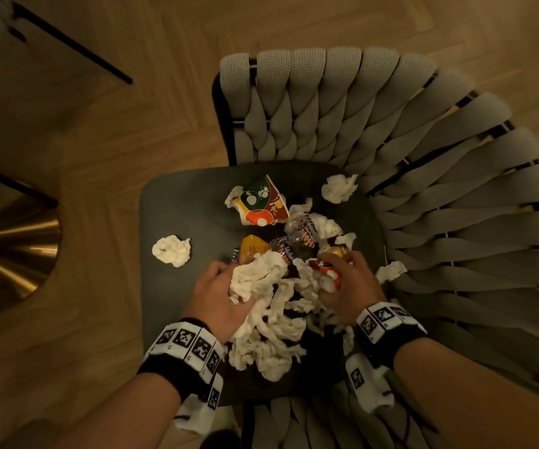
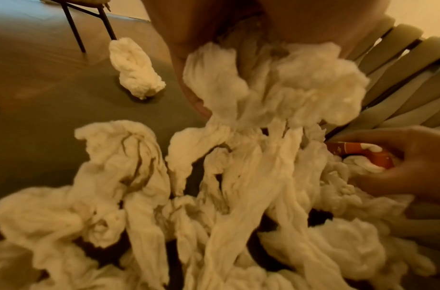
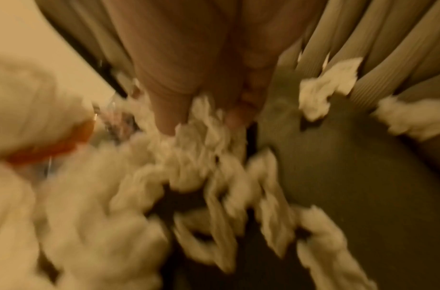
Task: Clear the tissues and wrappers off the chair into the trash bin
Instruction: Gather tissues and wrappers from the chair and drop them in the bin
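Observation:
A heap of crumpled white tissues (image 1: 271, 322) lies on the dark seat of the chair (image 1: 177, 209), mixed with colourful wrappers (image 1: 294, 247). My left hand (image 1: 221, 294) grips a wad of the tissues (image 2: 275, 82) at the heap's left side. My right hand (image 1: 342, 283) curls round a red and orange wrapper (image 1: 328, 270) and tissue at the heap's right side; the wrapper (image 2: 360, 152) also shows in the left wrist view. A crushed patterned paper cup (image 1: 261, 202) lies farther back. Loose tissue balls sit at the left (image 1: 171, 250), back right (image 1: 339, 187) and right (image 1: 389, 271). The right wrist view is blurred.
The chair's woven grey back (image 1: 439, 176) wraps round the seat's far and right sides. A brass table base (image 1: 12, 241) stands on the wood floor at the left. Thin black legs (image 1: 67, 43) of other furniture cross the floor at the upper left. No trash bin is in view.

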